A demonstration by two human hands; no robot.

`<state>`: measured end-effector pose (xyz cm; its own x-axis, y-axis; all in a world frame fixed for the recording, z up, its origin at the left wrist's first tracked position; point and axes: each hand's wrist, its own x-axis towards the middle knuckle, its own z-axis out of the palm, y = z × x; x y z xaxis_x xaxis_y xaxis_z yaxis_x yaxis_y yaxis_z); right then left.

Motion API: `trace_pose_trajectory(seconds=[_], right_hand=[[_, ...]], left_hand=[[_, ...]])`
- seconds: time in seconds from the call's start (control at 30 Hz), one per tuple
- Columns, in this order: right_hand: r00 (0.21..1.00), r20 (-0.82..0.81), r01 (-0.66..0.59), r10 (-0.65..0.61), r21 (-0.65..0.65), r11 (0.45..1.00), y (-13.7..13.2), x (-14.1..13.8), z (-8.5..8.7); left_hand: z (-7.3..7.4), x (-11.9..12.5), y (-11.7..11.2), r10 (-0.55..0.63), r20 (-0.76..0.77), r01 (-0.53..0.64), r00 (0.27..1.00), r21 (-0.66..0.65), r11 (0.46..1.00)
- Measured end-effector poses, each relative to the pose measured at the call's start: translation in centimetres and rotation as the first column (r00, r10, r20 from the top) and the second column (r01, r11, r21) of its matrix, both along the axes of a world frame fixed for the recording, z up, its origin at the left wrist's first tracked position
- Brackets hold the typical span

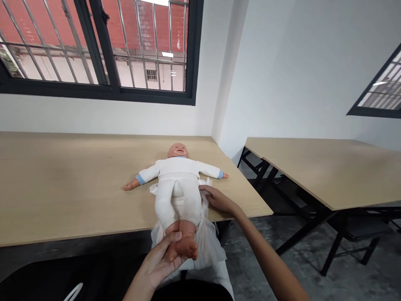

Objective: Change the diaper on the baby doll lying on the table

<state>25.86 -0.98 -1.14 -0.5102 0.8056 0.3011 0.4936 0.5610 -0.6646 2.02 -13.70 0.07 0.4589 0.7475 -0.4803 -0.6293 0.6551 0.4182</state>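
A doll (178, 167) lies face up on the counter (94, 179), its head toward the window (131, 94) and near the back edge, its legs pointing at the person and its feet out past the front edge. It wears a white top and white trousers with blue cuffs. Both arms are spread wide: the one on the left of the view rests well inside the surface, while the other reaches near the counter's slanting right edge.

The left hand (165, 255) is closed around the doll's ankles and feet beyond the front edge, thumb on top and the palm underneath. The right hand (217, 198) is beside the doll's hip, against white gauzy fabric (209, 240) that lies partly under the doll and drapes over the front edge. Its fingertips are partly lost against the fabric and trousers, so I cannot tell whether they pinch the cloth or only touch it.

A broad stretch of wood runs leftward from the doll's outstretched arm, giving sideways room there; the right side is tighter, with a narrow wedge of surface before the edge. Behind the doll's head, a short strip of counter meets the white wall (216, 37). Past the right edge, dark floor (247, 259) shows between the counter and a second table (332, 171), with a black chair (357, 228) partly beneath it.
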Motion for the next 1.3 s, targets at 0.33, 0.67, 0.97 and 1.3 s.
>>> trace_pose_trajectory(seconds=[0.33, 0.67, 0.97, 1.3], right_hand=[[0.982, -0.173, 0.079, -0.075, 0.014, 0.997, 5.2, -1.6, -0.7], [0.921, -0.235, 0.37, -0.311, 0.278, 0.886, -4.1, -3.7, 2.2], [0.825, -0.119, 0.552, -0.552, 0.373, 0.745, -13.6, -5.3, -0.3], [0.883, 0.271, 0.351, -0.384, 0.163, 0.922, -7.3, -3.9, -1.6]], left_hand=[[-0.7, 0.5, -0.5, -0.028, -0.073, 0.029, 0.997, 0.014, 0.999], [-3.0, 0.0, -1.3, -0.044, -0.128, 0.061, 0.991, 0.133, 0.989], [-1.1, -2.6, -0.5, 0.052, -0.168, -0.017, 0.984, 0.204, 0.979], [-1.7, 0.2, -0.1, -0.051, 0.217, 0.02, 0.975, 0.143, 0.99]])
